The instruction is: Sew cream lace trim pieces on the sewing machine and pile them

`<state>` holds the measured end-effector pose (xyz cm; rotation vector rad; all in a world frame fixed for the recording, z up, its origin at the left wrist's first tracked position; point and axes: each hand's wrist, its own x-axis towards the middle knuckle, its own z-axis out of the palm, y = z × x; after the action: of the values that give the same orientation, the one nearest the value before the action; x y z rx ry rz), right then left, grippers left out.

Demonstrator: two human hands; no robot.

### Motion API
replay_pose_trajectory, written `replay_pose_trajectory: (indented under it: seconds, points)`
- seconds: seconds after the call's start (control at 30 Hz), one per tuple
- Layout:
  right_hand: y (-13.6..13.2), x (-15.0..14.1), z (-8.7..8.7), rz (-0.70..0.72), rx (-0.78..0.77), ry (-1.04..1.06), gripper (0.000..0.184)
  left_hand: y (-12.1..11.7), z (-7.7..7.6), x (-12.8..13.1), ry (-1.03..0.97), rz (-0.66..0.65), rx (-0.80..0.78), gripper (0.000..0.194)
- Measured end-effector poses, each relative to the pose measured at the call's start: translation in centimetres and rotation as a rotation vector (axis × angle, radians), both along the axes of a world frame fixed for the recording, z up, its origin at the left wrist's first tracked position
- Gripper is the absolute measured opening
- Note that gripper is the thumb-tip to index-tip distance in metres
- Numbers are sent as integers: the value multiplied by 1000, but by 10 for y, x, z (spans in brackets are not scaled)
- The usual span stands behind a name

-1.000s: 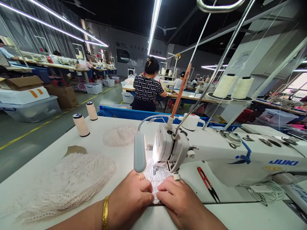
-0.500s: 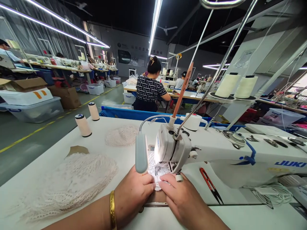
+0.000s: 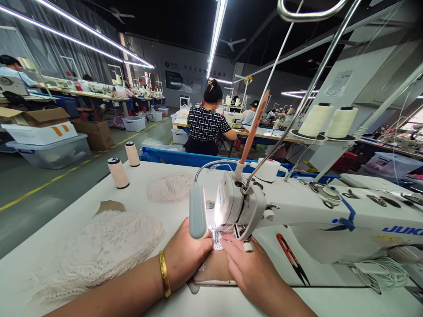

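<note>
A white lace piece (image 3: pixel 218 247) lies under the lit needle area of a white sewing machine (image 3: pixel 297 220), with only its near end showing. My left hand (image 3: pixel 185 253) is closed at the lace's left edge, thumb and fingertips close together, partly behind the grey lamp (image 3: pixel 197 211). On the other side, my right hand (image 3: pixel 249 262) presses the lace with its fingers drawn together, just below the presser foot. Both hands rest over the brownish machine bed plate (image 3: pixel 214 266). Red-handled thread snips (image 3: pixel 291 257) lie right of my right hand.
A large lace pile (image 3: pixel 109 251) and a smaller lace pile (image 3: pixel 170 187) lie on the left of the table. Behind them stand two peach thread cones (image 3: pixel 118 173). A co-worker (image 3: pixel 209 125) sits ahead, facing away. Thread cones (image 3: pixel 315 121) stand at the right.
Both hands have moved forward toward the needle with the lace. Less lace shows on the near side, and more of the brownish plate is uncovered. The camera view has shifted slightly.
</note>
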<state>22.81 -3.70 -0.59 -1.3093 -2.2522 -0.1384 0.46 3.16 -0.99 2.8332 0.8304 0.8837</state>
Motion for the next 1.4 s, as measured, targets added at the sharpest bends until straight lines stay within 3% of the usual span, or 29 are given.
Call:
replay_pose_trajectory:
  seconds: [0.17, 0.43, 0.97, 1.03, 1.2, 1.3, 1.4]
  points:
    - [3, -1, 4, 13, -13, 18, 51, 1, -4, 0, -47, 31, -62, 26]
    - [-2, -4, 16, 4, 61, 17, 47, 2, -8, 0, -66, 16, -57, 25]
    - [3, -5, 12, -33, 15, 36, 50, 1, -6, 1, 12, 17, 49, 24]
    - [3, -3, 10, -19, 5, 50, 52, 2, -5, -1, 50, 56, 28, 17]
    - [0, 1, 3, 43, 29, 62, 41, -7, 11, -8, 119, 199, -10, 22]
    - [-3, 0, 2, 215, 24, 104, 40, -16, 23, -12, 72, 12, -141, 38]
    - [-6, -2, 3, 304, -58, 92, 32, -16, 29, -14, 7, -151, -222, 27]
